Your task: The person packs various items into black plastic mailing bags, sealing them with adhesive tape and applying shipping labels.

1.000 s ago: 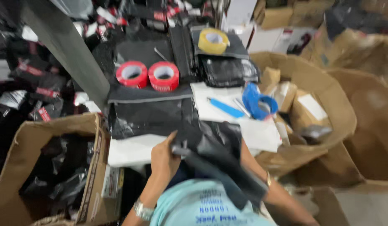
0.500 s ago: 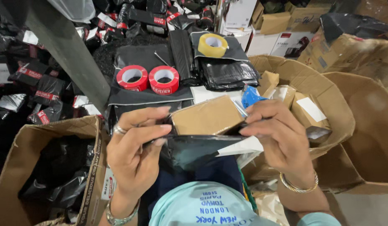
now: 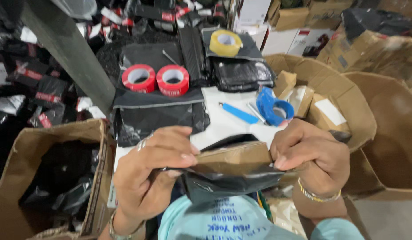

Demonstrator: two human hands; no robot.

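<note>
Cluttered table [image 3: 224,120]: left hand [image 3: 148,173], right hand [image 3: 310,155] pinch bag [image 3: 232,180] edges around box [image 3: 235,158].

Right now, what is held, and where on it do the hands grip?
A brown package inside a black plastic bag: left hand grips the bag's left mouth edge, right hand its right.

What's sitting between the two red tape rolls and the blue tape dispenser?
In the head view, bare white sheet and a blue pen-like tool lie between the red tape rolls and the dispenser.
</note>
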